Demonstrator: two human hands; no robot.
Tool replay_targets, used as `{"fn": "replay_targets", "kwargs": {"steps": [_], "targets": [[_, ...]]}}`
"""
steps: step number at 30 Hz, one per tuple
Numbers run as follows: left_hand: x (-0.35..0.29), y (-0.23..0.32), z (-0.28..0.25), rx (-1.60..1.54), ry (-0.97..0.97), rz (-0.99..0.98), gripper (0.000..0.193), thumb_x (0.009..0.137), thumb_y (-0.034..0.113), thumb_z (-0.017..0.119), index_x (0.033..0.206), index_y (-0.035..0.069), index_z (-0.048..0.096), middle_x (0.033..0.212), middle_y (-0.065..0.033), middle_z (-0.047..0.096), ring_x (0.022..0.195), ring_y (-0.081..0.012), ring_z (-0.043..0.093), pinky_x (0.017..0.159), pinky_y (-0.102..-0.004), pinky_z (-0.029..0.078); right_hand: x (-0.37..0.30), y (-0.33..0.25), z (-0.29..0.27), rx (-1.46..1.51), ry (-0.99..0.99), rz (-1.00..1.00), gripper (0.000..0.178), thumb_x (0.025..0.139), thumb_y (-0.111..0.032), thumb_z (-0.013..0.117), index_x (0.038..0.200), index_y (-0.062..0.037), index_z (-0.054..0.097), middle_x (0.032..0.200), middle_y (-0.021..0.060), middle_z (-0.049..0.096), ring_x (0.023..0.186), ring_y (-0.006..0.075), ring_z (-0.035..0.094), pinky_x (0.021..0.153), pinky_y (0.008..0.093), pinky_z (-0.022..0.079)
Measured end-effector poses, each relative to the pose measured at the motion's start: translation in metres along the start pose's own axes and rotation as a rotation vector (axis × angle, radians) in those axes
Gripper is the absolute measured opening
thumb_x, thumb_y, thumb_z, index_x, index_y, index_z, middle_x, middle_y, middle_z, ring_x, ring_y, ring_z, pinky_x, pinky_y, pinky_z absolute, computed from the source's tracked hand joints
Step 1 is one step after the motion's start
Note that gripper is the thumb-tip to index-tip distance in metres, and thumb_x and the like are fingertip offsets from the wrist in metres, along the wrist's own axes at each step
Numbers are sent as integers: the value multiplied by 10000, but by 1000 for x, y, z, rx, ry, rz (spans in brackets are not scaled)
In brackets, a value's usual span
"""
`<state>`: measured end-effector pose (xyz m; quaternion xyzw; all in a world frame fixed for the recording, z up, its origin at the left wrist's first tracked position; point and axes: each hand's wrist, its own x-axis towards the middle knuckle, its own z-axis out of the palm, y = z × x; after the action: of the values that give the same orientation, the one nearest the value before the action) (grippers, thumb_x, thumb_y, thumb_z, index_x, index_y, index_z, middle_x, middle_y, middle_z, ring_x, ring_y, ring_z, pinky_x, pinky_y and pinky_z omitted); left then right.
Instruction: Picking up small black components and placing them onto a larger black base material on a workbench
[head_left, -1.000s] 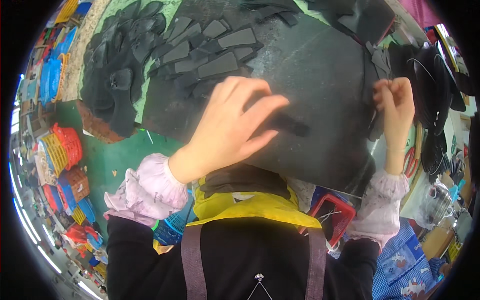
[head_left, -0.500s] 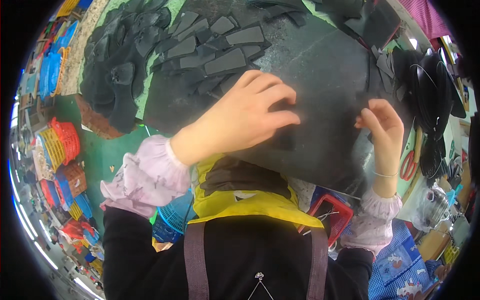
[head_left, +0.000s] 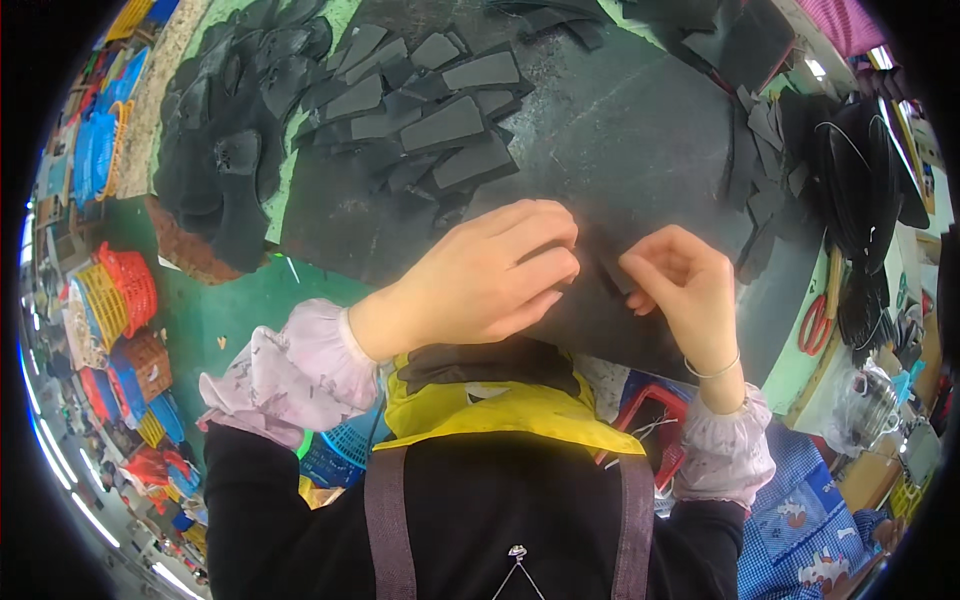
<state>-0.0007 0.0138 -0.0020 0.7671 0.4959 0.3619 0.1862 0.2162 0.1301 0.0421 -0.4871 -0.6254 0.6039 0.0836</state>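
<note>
Over a large black board (head_left: 640,130), my left hand (head_left: 490,275) is curled, fingertips bent toward the thumb. Anything within its grasp is too dark to make out. Close to its right, my right hand (head_left: 690,285) pinches a thin black piece (head_left: 603,262) between thumb and fingers. The piece's outline blends into the board, and part of it is hidden by the fingers. Beyond my left hand lies a loose pile of flat black cut pieces (head_left: 442,125), several of them four-sided with greyish faces.
A heap of larger curved black pieces (head_left: 225,140) sits at the far left. Narrow black scraps (head_left: 765,140) lie along the board's right side, beside bundled black pieces (head_left: 855,190) and red-handled scissors (head_left: 815,325). A red basket (head_left: 650,405) is below the near edge.
My right hand has moved left and closer to my left hand. My left hand has come slightly nearer and curled its fingers more, uncovering another four-sided piece in the pile.
</note>
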Motion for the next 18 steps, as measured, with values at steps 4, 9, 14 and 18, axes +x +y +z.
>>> {"fn": "replay_targets", "kwargs": {"steps": [4,9,14,18], "targets": [[2,0,-2,-9,-19,9,334,745,68,778,1041,70,623,1285,-116,595,1202,-350,593,982,-444,531,1,-3,1,-57,24,13,101,924,-70,754,916,20,709,734,56,734,619,89,682,574,227,538],[1,0,-6,49,-46,80,386,743,73,774,1098,66,625,1391,-118,589,1226,-356,582,1027,-455,512,3,-12,2,-166,4,3,118,923,-85,750,904,24,710,730,60,735,615,97,689,574,232,548],[-4,1,-5,29,-51,36,415,744,80,777,1122,61,608,1347,-130,584,1239,-362,575,1024,-462,515,8,-3,-3,-64,-94,10,118,925,-86,745,933,29,722,749,67,739,620,105,690,570,237,551],[-4,1,-3,47,-52,26,414,755,76,775,1129,59,601,1315,-133,576,1238,-369,576,1025,-463,516,9,3,-9,-6,-101,-7,118,927,-87,742,942,29,726,753,65,734,617,103,682,564,238,550]]}}
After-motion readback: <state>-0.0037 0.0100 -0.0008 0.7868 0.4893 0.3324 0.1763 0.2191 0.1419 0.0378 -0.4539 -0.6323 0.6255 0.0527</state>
